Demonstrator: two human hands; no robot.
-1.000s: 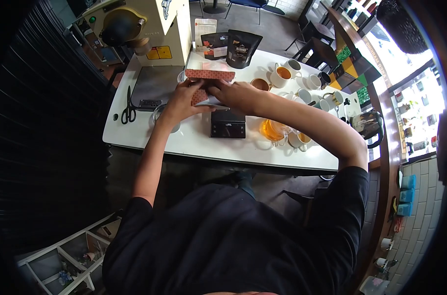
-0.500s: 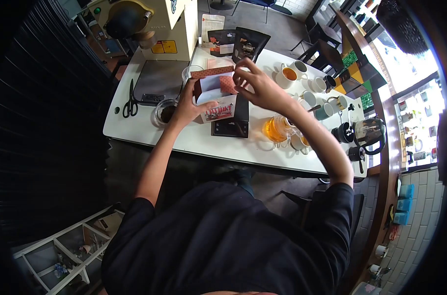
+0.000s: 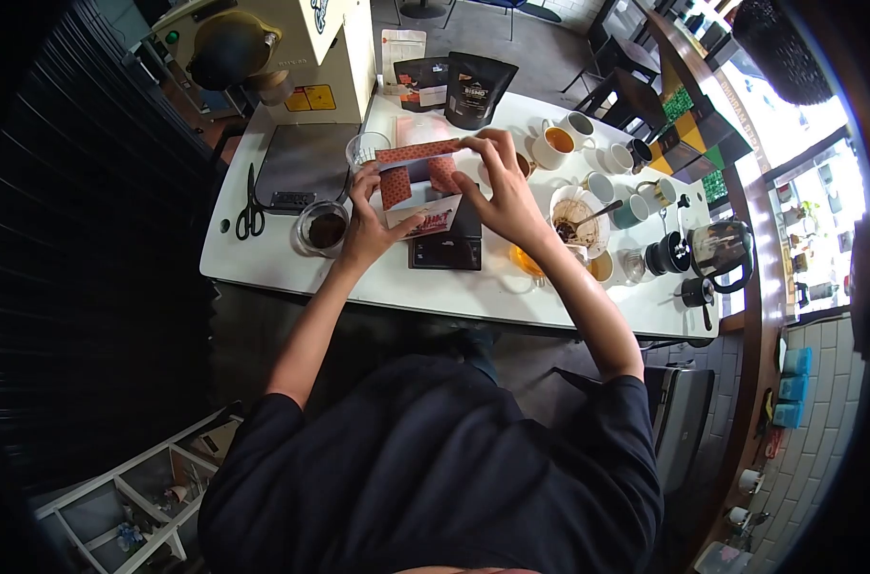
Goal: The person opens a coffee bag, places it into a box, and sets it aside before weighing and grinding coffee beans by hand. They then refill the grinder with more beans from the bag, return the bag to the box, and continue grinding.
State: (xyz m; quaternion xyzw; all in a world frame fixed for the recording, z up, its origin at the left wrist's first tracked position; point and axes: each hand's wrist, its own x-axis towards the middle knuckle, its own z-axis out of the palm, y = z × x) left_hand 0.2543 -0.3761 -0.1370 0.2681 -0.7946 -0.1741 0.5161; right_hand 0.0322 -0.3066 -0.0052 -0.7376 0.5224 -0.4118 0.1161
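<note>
A small cardboard box (image 3: 425,218), white with red lettering on its front and red patterned flaps, is held up over the table with its top flaps raised. My left hand (image 3: 368,225) grips its left side, thumb across the front. At the right side, my right hand (image 3: 500,196) has its fingers on the long back flap and its thumb by the right flap. The inside of the box is mostly hidden. Below it lies a black scale (image 3: 444,254). Left of my left hand stands a glass jar (image 3: 322,230) with dark contents.
Black scissors (image 3: 250,212) lie at the left, near a large cream machine (image 3: 320,57). Coffee bags (image 3: 478,91) stand at the back. Rightward are a filter with wet grounds (image 3: 573,220), a glass pot of amber liquid (image 3: 525,260), several cups (image 3: 554,148) and a kettle (image 3: 722,253).
My right hand has come down from above the box to its right side. A left patterned flap now shows upright. My right forearm has shifted left, uncovering the filter.
</note>
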